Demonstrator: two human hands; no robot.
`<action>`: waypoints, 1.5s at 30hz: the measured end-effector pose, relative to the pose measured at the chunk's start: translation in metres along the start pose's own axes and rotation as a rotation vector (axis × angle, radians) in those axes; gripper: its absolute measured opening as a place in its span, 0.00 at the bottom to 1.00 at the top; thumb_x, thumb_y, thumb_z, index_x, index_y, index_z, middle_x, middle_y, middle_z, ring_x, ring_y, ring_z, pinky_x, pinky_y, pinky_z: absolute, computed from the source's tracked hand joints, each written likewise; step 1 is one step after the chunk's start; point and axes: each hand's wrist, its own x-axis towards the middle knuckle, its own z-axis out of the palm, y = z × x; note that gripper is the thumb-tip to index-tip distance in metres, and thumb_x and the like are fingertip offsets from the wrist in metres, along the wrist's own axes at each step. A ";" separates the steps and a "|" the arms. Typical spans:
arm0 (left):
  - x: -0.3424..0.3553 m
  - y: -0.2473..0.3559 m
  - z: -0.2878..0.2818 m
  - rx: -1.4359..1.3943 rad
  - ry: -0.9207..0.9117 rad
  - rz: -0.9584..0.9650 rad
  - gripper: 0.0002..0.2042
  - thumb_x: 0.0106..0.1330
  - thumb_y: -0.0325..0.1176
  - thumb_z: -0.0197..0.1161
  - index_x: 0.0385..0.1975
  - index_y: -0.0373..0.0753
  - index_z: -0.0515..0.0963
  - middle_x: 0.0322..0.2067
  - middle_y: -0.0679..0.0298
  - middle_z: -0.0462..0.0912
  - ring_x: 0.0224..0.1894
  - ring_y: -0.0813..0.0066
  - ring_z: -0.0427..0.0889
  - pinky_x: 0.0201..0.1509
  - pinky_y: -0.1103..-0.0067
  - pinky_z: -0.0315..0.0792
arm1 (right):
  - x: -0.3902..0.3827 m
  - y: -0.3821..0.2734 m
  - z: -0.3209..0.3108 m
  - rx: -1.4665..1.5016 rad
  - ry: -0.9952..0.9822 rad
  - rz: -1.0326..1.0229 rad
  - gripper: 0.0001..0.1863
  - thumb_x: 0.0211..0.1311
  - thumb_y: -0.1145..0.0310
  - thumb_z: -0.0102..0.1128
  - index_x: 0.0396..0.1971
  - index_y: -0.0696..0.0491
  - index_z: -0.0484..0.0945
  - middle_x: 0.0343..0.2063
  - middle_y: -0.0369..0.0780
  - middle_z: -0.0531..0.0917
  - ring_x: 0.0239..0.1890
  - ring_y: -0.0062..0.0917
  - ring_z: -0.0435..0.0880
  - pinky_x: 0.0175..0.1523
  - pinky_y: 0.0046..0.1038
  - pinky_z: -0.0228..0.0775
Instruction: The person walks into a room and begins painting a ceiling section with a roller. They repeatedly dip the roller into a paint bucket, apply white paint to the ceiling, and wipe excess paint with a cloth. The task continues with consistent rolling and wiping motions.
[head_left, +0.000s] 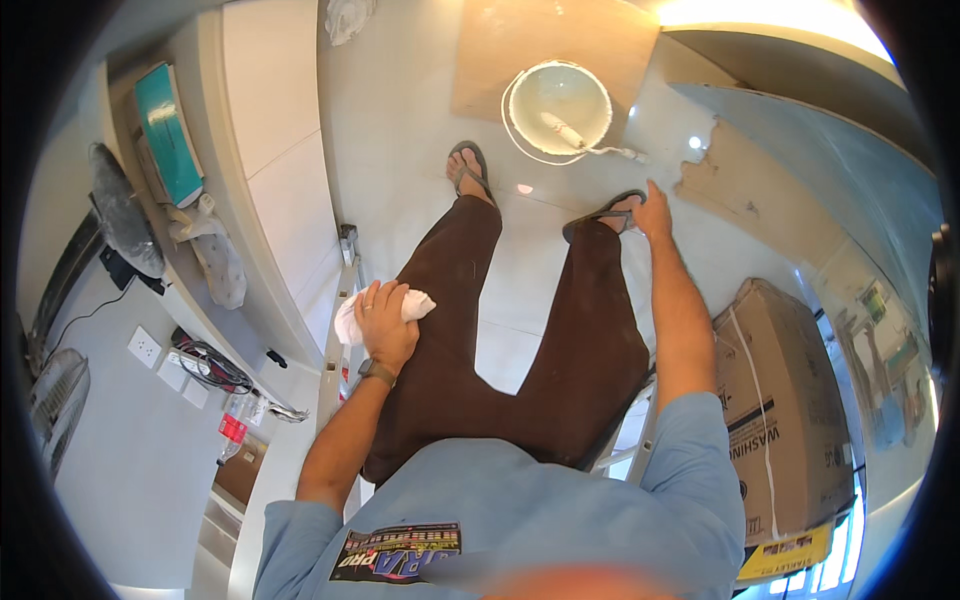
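My left hand is closed around a bunched white cloth, above my left thigh. My right hand reaches forward and down beside my right foot, holding nothing that I can see. One of its fingers is stretched out toward the bucket, and the others are partly hard to make out. Ahead of it stands a white bucket with a wire handle and pale paint or filler inside. A coated paint brush or roller rests over its near rim, its handle end sticking out toward my right hand.
A metal ladder is under me. A tan board lies beneath the bucket. To the right are a large cardboard box, a yellow case and plastic sheeting. On the left, shelves hold a teal box and coiled cables.
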 end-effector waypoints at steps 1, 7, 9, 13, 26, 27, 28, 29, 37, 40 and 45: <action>0.001 0.000 -0.002 -0.001 -0.002 -0.002 0.22 0.49 0.29 0.64 0.48 0.44 0.78 0.53 0.65 0.76 0.63 0.58 0.66 0.69 0.56 0.51 | 0.018 -0.004 0.007 -0.010 0.007 -0.020 0.33 0.53 0.71 0.57 0.63 0.48 0.66 0.59 0.50 0.70 0.60 0.47 0.71 0.59 0.45 0.69; 0.016 -0.005 -0.007 -0.001 0.022 -0.023 0.20 0.50 0.29 0.64 0.46 0.42 0.78 0.51 0.62 0.77 0.62 0.55 0.68 0.68 0.56 0.53 | 0.085 -0.012 0.045 -0.104 0.015 -0.097 0.33 0.54 0.70 0.59 0.64 0.46 0.65 0.64 0.48 0.64 0.65 0.48 0.64 0.62 0.45 0.67; 0.019 -0.005 -0.008 -0.006 0.050 -0.006 0.19 0.50 0.30 0.64 0.46 0.41 0.78 0.51 0.62 0.77 0.61 0.55 0.68 0.68 0.56 0.54 | 0.095 -0.004 0.056 -0.140 0.011 -0.142 0.31 0.55 0.69 0.59 0.61 0.47 0.67 0.62 0.48 0.66 0.63 0.48 0.66 0.61 0.46 0.67; 0.020 -0.002 -0.008 -0.016 0.051 0.011 0.19 0.51 0.31 0.65 0.45 0.42 0.78 0.49 0.62 0.78 0.59 0.56 0.70 0.67 0.56 0.55 | 0.092 0.019 0.068 -0.068 -0.022 -0.231 0.22 0.57 0.65 0.60 0.53 0.49 0.72 0.53 0.49 0.75 0.56 0.47 0.73 0.57 0.47 0.69; 0.026 0.022 0.030 -0.058 0.003 0.040 0.19 0.49 0.32 0.67 0.44 0.45 0.78 0.47 0.68 0.79 0.58 0.61 0.72 0.67 0.58 0.56 | -0.091 -0.053 -0.025 0.408 -0.073 -0.113 0.20 0.58 0.68 0.56 0.50 0.57 0.70 0.39 0.53 0.81 0.44 0.48 0.80 0.49 0.40 0.72; 0.019 0.020 0.027 -0.072 -0.025 0.025 0.19 0.49 0.32 0.67 0.44 0.45 0.77 0.47 0.67 0.79 0.58 0.61 0.72 0.67 0.58 0.56 | -0.091 -0.070 -0.033 0.418 -0.135 -0.062 0.19 0.58 0.68 0.56 0.49 0.59 0.70 0.36 0.53 0.81 0.41 0.46 0.82 0.46 0.39 0.73; 0.012 0.019 0.025 -0.083 -0.026 0.028 0.20 0.49 0.32 0.67 0.45 0.46 0.77 0.47 0.67 0.79 0.58 0.62 0.71 0.67 0.58 0.56 | -0.090 -0.085 -0.042 0.481 -0.210 -0.048 0.19 0.57 0.68 0.56 0.47 0.60 0.70 0.34 0.53 0.81 0.37 0.44 0.82 0.42 0.38 0.74; 0.008 0.016 0.024 -0.090 -0.031 0.030 0.20 0.49 0.32 0.67 0.45 0.46 0.77 0.47 0.67 0.79 0.58 0.62 0.71 0.67 0.58 0.56 | -0.087 -0.099 -0.052 0.509 -0.290 0.005 0.18 0.56 0.69 0.56 0.46 0.61 0.70 0.31 0.53 0.80 0.32 0.41 0.83 0.38 0.37 0.74; 0.023 0.009 0.046 -0.071 -0.106 -0.016 0.19 0.51 0.33 0.67 0.45 0.47 0.76 0.46 0.68 0.78 0.57 0.64 0.72 0.66 0.59 0.56 | -0.109 -0.153 -0.067 0.625 -0.391 0.108 0.20 0.55 0.69 0.58 0.46 0.64 0.70 0.24 0.43 0.79 0.19 0.27 0.78 0.26 0.30 0.71; 0.024 0.009 0.046 -0.084 -0.100 -0.031 0.18 0.51 0.33 0.67 0.45 0.47 0.77 0.46 0.68 0.78 0.57 0.64 0.72 0.66 0.59 0.56 | -0.114 -0.148 -0.056 0.675 -0.432 0.152 0.24 0.55 0.68 0.59 0.50 0.64 0.70 0.29 0.46 0.82 0.21 0.30 0.79 0.30 0.31 0.73; 0.028 0.008 0.044 -0.078 -0.137 -0.017 0.18 0.52 0.34 0.67 0.44 0.47 0.77 0.45 0.69 0.78 0.57 0.65 0.71 0.66 0.59 0.56 | -0.113 -0.136 -0.029 0.334 -0.149 0.094 0.23 0.57 0.67 0.57 0.52 0.60 0.72 0.34 0.51 0.83 0.24 0.30 0.81 0.35 0.31 0.74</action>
